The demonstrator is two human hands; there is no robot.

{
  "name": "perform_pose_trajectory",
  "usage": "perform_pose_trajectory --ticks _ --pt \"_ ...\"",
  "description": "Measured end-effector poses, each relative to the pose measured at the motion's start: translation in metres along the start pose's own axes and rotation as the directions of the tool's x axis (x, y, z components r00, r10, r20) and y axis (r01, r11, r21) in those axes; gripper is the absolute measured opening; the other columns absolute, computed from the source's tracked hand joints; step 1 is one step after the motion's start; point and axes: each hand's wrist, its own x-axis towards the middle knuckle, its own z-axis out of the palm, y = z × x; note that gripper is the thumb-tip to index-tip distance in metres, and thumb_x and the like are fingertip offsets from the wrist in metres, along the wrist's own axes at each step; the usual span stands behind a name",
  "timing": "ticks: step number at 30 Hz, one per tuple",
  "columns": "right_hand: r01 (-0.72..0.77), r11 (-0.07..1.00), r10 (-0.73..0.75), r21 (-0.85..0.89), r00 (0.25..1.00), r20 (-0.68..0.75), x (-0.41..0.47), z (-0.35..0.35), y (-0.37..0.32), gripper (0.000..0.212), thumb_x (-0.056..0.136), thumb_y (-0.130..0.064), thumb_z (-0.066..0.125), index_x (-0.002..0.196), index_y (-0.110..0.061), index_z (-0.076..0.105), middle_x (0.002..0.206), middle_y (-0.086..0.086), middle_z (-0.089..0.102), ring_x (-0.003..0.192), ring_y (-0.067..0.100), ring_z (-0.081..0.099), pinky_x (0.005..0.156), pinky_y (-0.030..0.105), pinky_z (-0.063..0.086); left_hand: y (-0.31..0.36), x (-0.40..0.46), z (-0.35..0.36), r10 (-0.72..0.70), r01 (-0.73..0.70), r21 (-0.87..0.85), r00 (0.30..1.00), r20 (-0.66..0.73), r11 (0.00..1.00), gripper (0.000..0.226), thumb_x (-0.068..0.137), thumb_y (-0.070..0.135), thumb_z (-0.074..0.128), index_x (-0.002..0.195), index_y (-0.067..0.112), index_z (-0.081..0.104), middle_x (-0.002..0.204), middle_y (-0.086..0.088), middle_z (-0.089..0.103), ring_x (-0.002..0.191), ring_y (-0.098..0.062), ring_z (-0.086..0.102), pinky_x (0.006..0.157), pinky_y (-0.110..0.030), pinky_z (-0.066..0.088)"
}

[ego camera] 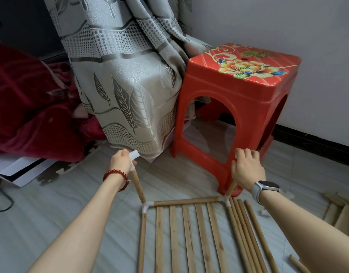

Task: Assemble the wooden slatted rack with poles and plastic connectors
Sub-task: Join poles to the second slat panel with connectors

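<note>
A slatted wooden shelf panel (pixel 187 233) lies flat on the floor, framed by poles joined with white plastic corner connectors (pixel 147 206). Two short upright poles rise from its far corners. My left hand (pixel 121 161) grips a white plastic connector (pixel 134 155) on top of the left upright pole (pixel 138 187). My right hand (pixel 246 164) grips the top of the right upright pole (pixel 231 188), which stands in the far right corner connector (pixel 226 200). Several loose poles (pixel 246 233) lie beside the panel on the right.
A red plastic stool (pixel 238 107) stands just behind the right upright pole. A grey patterned curtain (pixel 126 79) drapes over something behind the left pole. More wooden pieces (pixel 341 211) lie at the far right. A dark red blanket (pixel 28 107) is at left.
</note>
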Motion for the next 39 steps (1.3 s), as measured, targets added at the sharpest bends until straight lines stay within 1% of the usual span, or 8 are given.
perform_pose_trajectory --ticks 6,9,14,17,22,26,32,39 --pt "-0.002 1.000 0.002 0.000 1.000 -0.020 0.000 0.002 -0.001 0.034 0.094 -0.017 0.041 0.125 -0.004 0.044 0.123 0.014 0.049 0.116 0.035 0.036 0.078 0.040 0.043 -0.015 -0.016 0.011 0.153 -0.153 0.048 0.988 0.004 0.987 0.036 0.102 0.022 0.024 0.100 0.001 0.053 0.079 -0.007 0.058 0.087 -0.031 0.056 0.074 -0.033 0.039" --pt "-0.004 1.000 0.004 -0.001 0.999 -0.031 -0.001 0.004 -0.001 0.033 0.094 -0.017 0.042 0.123 -0.003 0.045 0.122 0.015 0.049 0.115 0.035 0.036 0.076 0.040 0.043 -0.014 -0.014 0.014 0.140 -0.141 0.039 0.990 0.019 0.989 0.037 0.102 0.022 0.023 0.106 -0.001 0.052 0.077 -0.003 0.056 0.078 -0.023 0.049 0.069 -0.029 0.034" --pt "0.016 1.000 -0.017 -0.017 0.999 -0.030 -0.001 0.005 0.001 0.034 0.096 -0.019 0.039 0.126 -0.003 0.044 0.122 0.015 0.049 0.113 0.035 0.037 0.073 0.041 0.044 -0.002 0.002 0.013 0.140 -0.151 0.109 0.985 0.102 0.982 0.028 0.097 0.010 0.028 0.104 0.006 0.055 0.098 -0.016 0.067 0.082 -0.022 0.056 0.068 -0.027 0.040" --pt "0.005 1.000 -0.005 -0.016 1.000 -0.026 0.001 0.005 0.004 0.033 0.099 -0.022 0.033 0.125 -0.003 0.044 0.123 0.015 0.048 0.114 0.035 0.036 0.075 0.041 0.044 0.000 0.003 0.015 0.251 -0.276 0.310 0.961 0.120 0.910 0.029 0.097 0.015 0.029 0.100 0.015 0.057 0.099 -0.016 0.065 0.085 -0.024 0.056 0.068 -0.028 0.040" --pt "0.013 0.999 -0.015 -0.033 0.999 -0.043 0.006 0.000 0.005 0.032 0.101 -0.026 0.032 0.119 -0.006 0.050 0.117 0.011 0.052 0.110 0.032 0.040 0.070 0.040 0.045 -0.006 0.000 0.013 0.347 -0.389 0.483 0.921 0.179 0.784 0.046 0.093 0.051 0.039 0.081 0.014 0.063 0.086 -0.011 0.065 0.091 -0.031 0.057 0.076 -0.033 0.042" --pt "0.058 0.992 -0.061 -0.110 0.998 -0.031 0.012 0.001 0.005 0.033 0.100 -0.028 0.036 0.112 -0.003 0.052 0.113 0.012 0.055 0.105 0.033 0.044 0.067 0.036 0.036 0.000 0.002 0.012 0.376 -0.409 0.723 0.900 0.219 0.557 0.033 0.093 0.039 0.034 0.082 0.018 0.058 0.100 -0.009 0.064 0.092 -0.029 0.057 0.069 -0.031 0.036" --pt "0.061 0.994 -0.058 -0.093 0.998 0.036 0.017 -0.001 0.008 0.034 0.100 -0.028 0.035 0.113 0.000 0.049 0.116 0.016 0.053 0.107 0.035 0.043 0.079 0.041 0.039 0.003 0.000 0.028 0.277 -0.271 0.759 0.953 0.124 0.592 0.039 0.093 0.029 0.032 0.103 0.011 0.065 0.111 -0.017 0.063 0.103 -0.036 0.056 0.075 -0.033 0.036" --pt "-0.047 0.995 0.045 -0.087 0.999 -0.024 0.023 0.006 0.004 0.035 0.100 -0.027 0.036 0.111 0.003 0.049 0.114 0.020 0.053 0.109 0.039 0.042 0.072 0.040 0.038 -0.005 0.007 0.027 0.357 -0.428 0.758 0.894 0.272 0.492 0.034 0.095 0.024 0.031 0.091 0.012 0.062 0.105 -0.017 0.064 0.099 -0.038 0.056 0.080 -0.036 0.041"
